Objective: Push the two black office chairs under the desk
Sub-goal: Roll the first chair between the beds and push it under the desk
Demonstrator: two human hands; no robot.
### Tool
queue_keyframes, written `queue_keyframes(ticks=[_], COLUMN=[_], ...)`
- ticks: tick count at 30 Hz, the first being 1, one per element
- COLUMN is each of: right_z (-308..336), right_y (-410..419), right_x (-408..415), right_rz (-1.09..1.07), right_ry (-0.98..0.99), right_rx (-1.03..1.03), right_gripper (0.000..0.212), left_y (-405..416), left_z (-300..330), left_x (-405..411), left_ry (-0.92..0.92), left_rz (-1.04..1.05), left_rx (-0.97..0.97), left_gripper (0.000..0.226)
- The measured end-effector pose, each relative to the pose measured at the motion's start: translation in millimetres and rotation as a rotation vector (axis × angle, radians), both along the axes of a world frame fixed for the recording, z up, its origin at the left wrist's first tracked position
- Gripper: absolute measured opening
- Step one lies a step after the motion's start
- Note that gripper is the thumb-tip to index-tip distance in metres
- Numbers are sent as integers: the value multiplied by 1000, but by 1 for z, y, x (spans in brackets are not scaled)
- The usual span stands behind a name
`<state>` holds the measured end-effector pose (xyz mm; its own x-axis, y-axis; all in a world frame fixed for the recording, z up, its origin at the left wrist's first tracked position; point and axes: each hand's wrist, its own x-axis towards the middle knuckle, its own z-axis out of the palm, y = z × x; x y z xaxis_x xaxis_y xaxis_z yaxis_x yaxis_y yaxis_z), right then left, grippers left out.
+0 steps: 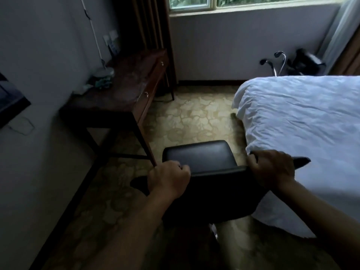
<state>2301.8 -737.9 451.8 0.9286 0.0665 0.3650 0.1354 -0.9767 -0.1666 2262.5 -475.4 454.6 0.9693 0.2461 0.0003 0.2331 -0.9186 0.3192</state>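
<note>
A: What's in view?

B: White bed [303, 121] at right, dark desk [124, 88] at left. I see one black chair [198, 158] at lower centre, outside the desk.

A: Your grip?

B: Left hand [168, 180] and right hand [272, 168] both clasp its backrest. Next, I'd swing it left, then push under.

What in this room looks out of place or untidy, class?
The black chair stands out on the carpet between desk and bed, not under the desk; both hands, left and right, grip its backrest. Small clutter sits at the desk's wall side.
</note>
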Motion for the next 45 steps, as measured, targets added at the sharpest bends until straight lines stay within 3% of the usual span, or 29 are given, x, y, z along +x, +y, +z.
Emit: queue_keyframes(ticks=[10,14,17,21,25,34,39,45], right_z=[12,9,14,17,21,21,18,8], right_y=[-62,-86,-103,-114,-99,-85,-80,-94], right_x=[234,311,377,465,541,646,695,710], right_rz=[240,79,-109,-96,-58,253,633,1031], right_ry=[122,137,281,385,464,448,421,329], right_rx=[-123,-302,-227,-116,45,-342,-583,-442], right_gripper=[35,52,42,44,49,38,45,44], left_y=[-80,-121,-160,-211,-243,-282,-294,-311], left_z=[7,12,11,7,7,10,7,9], left_x=[175,240,290,355,432,546,576,581], left_ry=[113,108,107,70,77,81,46,-62], left_rz=[108,98,83,4,5,-15,-16,151], left_rx=[-4,-30,-38,-81,-161,-113,-16,-62], left_gripper=[42,52,61,70,64,57,64,48])
